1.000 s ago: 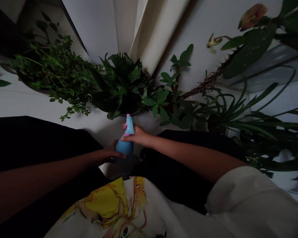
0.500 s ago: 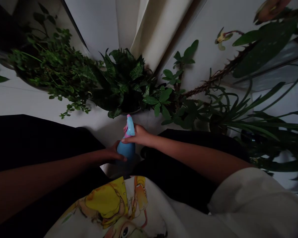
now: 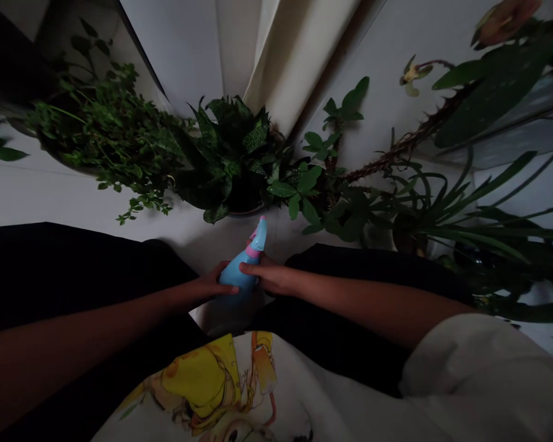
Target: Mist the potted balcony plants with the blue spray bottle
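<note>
Head view shows me a light-blue trigger spray bottle (image 3: 236, 271) tilted between two clasping hands: left hand (image 3: 213, 283) around its lower body, right hand (image 3: 273, 277) higher, near the potted snake plant (image 3: 255, 136).

No lettering, brand, number or sign can be read. The shirt (image 3: 332, 399) bears a printed drawing (image 3: 203, 380); its thin dark marks are illegible.
</note>
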Motion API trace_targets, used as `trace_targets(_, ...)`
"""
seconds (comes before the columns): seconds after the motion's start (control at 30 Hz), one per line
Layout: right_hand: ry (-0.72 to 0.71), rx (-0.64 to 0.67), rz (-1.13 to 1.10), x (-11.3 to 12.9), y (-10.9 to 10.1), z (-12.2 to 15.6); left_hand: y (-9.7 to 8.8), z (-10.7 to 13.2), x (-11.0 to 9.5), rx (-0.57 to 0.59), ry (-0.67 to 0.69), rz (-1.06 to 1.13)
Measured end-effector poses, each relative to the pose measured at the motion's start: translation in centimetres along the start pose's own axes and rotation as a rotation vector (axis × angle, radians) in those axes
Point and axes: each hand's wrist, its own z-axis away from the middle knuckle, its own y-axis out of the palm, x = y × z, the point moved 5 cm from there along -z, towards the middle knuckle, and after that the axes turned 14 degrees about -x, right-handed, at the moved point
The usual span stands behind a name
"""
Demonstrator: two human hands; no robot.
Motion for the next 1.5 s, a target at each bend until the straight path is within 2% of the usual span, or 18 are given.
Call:
trace_targets(0.1, -0.135, -0.026, 0.127, 0.4, -0.3, -0.4, 0.5, 0.9, -1.1, 0.073, -0.001, 0.055)
trace_targets(0.23, -0.283, -0.098, 0.508, 2.4, -0.9, -1.1, 0.7, 1.2, -2.3, 0.094, -0.037, 0.031)
trace_targets(0.33, -0.348, -0.065, 0.645, 4.1, -0.8, -1.4, -0.2, 0.2, -3.6, 0.113, 0.054, -0.061)
trace_targets(0.43, -0.391, -0.017, 0.605, 5.1, -0.3, -1.5, -1.1, -0.9, -5.2, 0.184, 0.214, -0.164)
trace_targets(0.53, -0.376, 0.079, 0.513, 5.2, 0.2, -1.4, -1.8, -1.3, -6.5, 0.15, 0.327, -0.238)
trace_targets(0.7, -0.25, 0.145, 0.343, 4.4, 0.1, -0.9, -1.1, -0.1, -8.1, 0.127, 0.331, -0.124)
trace_targets(0.83, -0.238, 0.182, 0.434, 3.3, 0.2, -0.5, -0.8, -0.1, -9.5, -0.016, 0.362, -0.181)
trace_targets(0.97, -0.242, 0.207, 0.575, 2.2, 0.7, -0.5, -0.6, -0.5, -9.6, -0.05, 0.359, -0.259)
trace_targets(1.17, -0.263, 0.21, 0.651, 1.8, 1.1, -0.6, -0.7, -0.8, -9.0, -0.037, 0.381, -0.334)
trace_targets(1.3, -0.238, 0.224, 0.645, 1.6, 0.9, -1.2, -0.9, -0.5, -9.4, -0.138, 0.387, -0.361)
trace_targets(1.4, -0.25, 0.182, 0.669, 1.5, 0.7, -1.7, -0.9, -0.2, -9.6, -0.217, 0.39, -0.36)
trace_targets(1.5, -0.26, 0.177, 0.659, 1.3, 0.6, -1.8, -0.7, -0.1, -9.6, -0.242, 0.377, -0.365)
